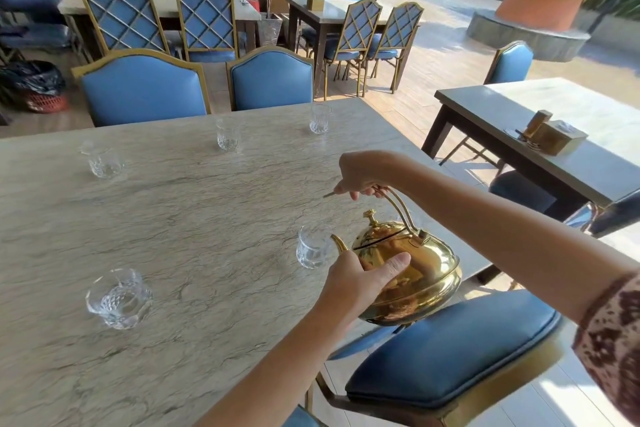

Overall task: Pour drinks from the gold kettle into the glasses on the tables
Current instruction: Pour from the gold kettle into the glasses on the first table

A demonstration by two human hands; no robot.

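Note:
The gold kettle hangs tilted over the right edge of the marble table, its spout just at the rim of a clear glass. My right hand grips the kettle's arched handle from above. My left hand presses against the kettle's front side, thumb across the belly. Several other clear glasses stand on the table: one near left, one far left, one far middle, one far right. The lid is slightly ajar.
A blue padded chair sits under the kettle at the table's right side. Two blue chairs line the far edge. Another table with a gold box stands to the right, with a walkway between.

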